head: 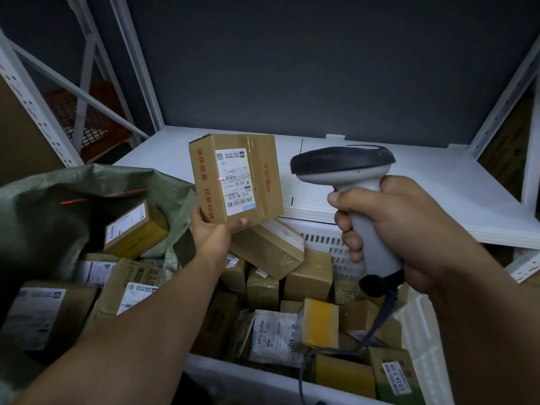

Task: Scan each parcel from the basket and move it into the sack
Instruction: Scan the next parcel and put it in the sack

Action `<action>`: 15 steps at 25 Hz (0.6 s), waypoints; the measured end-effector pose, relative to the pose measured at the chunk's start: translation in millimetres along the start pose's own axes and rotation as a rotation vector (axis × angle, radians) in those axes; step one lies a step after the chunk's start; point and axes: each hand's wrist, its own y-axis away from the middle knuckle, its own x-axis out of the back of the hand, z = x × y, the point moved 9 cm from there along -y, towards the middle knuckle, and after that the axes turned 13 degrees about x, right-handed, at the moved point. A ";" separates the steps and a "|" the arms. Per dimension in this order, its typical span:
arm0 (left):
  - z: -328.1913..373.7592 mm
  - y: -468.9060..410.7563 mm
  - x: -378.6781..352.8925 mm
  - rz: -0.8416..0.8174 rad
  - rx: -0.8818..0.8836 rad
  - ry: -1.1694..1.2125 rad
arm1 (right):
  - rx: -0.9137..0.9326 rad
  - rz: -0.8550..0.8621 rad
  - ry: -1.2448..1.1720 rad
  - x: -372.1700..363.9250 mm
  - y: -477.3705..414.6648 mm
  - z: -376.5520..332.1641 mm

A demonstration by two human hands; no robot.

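- Nearest the lens, a grey scanner [344, 168] is gripped by the right hand [388, 229], with the fingers curled round its handle and its dark head turned left towards the parcel.
- A dark cable [377, 323] is seen hanging from the handle's base down into the basket.
- A brown cardboard parcel [236, 179] is held upright from below by the left hand [210, 232], thumb on the front face, above the basket's far left corner and just before the shelf's front edge.
- A white label [235, 182] is turned to the camera; a red scan line [221, 179] is cast at its left edge.
- A white slotted basket [420, 340] is packed with boxes and bagged packets.
- A green woven sack [58, 194] is opened at the basket's left side, with a small labelled box [134, 229] lodged in its mouth.
- A white shelf [409, 194] is seen behind the basket.
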 end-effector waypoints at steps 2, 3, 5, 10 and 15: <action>-0.4 1.2 0.1 -0.006 0.000 -0.001 | -0.004 -0.002 0.004 -0.3 -0.2 1.2; -0.5 1.8 0.0 -0.009 0.001 0.003 | -0.006 -0.003 0.004 -0.7 -0.6 1.9; -0.3 2.3 0.2 -0.013 0.001 0.014 | -0.011 -0.007 0.003 -1.5 -0.8 3.2; 2.9 9.3 -2.0 -0.035 0.018 0.037 | -0.045 -0.014 0.025 -0.2 -1.1 9.9; 3.6 12.6 -1.8 -0.031 0.035 0.045 | -0.129 -0.031 0.039 -3.5 -0.4 27.3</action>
